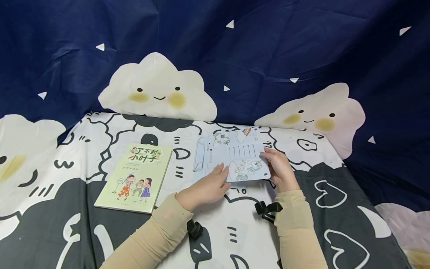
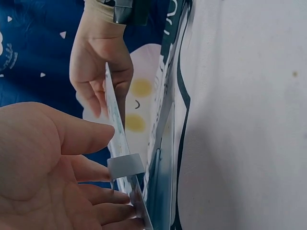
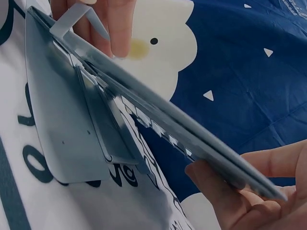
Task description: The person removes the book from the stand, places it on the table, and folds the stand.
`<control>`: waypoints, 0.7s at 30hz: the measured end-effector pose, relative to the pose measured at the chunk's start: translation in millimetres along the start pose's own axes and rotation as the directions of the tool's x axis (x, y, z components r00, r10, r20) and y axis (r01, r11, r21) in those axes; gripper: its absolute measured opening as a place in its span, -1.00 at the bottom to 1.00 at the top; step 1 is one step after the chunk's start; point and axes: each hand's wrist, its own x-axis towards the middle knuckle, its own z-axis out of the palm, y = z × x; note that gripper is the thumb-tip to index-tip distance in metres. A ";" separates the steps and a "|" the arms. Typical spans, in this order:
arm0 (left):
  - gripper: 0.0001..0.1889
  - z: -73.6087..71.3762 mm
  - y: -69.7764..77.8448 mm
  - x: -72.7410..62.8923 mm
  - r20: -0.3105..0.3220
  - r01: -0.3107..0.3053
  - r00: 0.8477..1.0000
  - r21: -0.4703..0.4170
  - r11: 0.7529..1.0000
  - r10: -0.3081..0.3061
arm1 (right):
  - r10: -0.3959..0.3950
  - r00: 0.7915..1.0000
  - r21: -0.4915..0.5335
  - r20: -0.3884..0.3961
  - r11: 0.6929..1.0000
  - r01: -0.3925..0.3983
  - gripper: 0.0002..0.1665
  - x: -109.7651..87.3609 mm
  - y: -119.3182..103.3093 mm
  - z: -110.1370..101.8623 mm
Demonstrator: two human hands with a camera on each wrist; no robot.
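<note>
A light-blue book stand printed with unicorns and a rainbow is tilted above the cloth, its base plate and wire support folded out behind the panel. My right hand grips the panel's right edge, thumb on one face and fingers on the other, as the right wrist view shows. At the near left edge, my left hand touches the panel with fairly straight fingers, thumb apart from them. Beside those fingers a small bent page clip sticks out from the stand.
A pale green children's book lies flat to the left of the stand. Black-and-white patterned cloth covers the surface. Behind it hangs a dark blue curtain with smiling clouds.
</note>
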 end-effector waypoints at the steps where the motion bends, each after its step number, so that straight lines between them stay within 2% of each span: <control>1: -0.36 0.2 -0.2 0.2 0.002 0.001 1.000 0.004 1.000 -0.001 | 0.002 1.000 -0.003 -0.002 1.000 -0.002 -0.31 0.5 0.5 -0.5; 10: -0.34 1.4 0.7 -0.1 0.015 0.003 1.000 0.029 1.000 -0.004 | 0.000 1.000 -0.037 0.019 0.999 0.001 -0.31 4.0 4.4 -4.7; 21: -0.33 3.8 -1.1 1.1 0.043 -0.004 0.999 0.053 0.999 0.002 | 0.024 1.000 -0.053 -0.012 0.998 -0.024 -0.30 9.2 11.6 -10.9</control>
